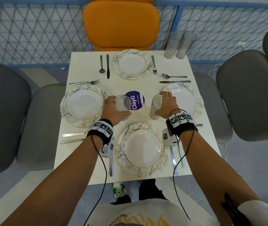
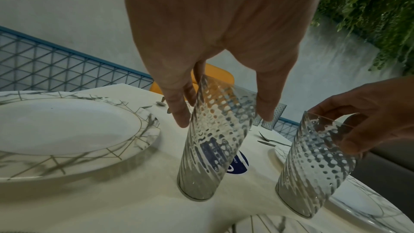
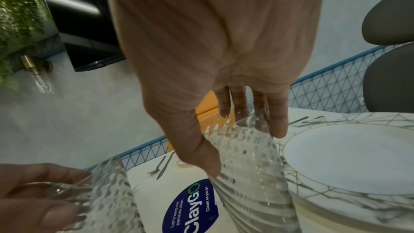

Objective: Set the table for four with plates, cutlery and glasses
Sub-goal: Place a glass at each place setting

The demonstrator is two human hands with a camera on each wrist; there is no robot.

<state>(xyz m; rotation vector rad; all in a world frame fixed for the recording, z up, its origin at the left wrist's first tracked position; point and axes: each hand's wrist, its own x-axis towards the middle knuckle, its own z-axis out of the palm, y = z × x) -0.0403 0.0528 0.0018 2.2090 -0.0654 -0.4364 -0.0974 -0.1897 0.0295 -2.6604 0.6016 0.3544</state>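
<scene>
My left hand (image 1: 113, 108) grips a ribbed clear glass (image 1: 122, 103) near its rim, just right of the left plate (image 1: 83, 105). My right hand (image 1: 163, 101) grips a second glass (image 1: 156, 106) beside the right plate (image 1: 187, 100). In the left wrist view the left-hand glass (image 2: 215, 139) and the other glass (image 2: 318, 166) both have their bases on the tabletop. In the right wrist view thumb and fingers (image 3: 277, 123) pinch the glass (image 3: 253, 174). Far plate (image 1: 132, 64) and near plate (image 1: 142, 149) are set, with cutlery beside every plate.
Two spare glasses (image 1: 179, 44) stand at the far right corner of the white table (image 1: 97, 168). A purple round sticker (image 1: 137, 100) marks the centre. An orange chair (image 1: 121, 25) is opposite; grey chairs (image 1: 3, 115) (image 1: 250, 95) flank the sides.
</scene>
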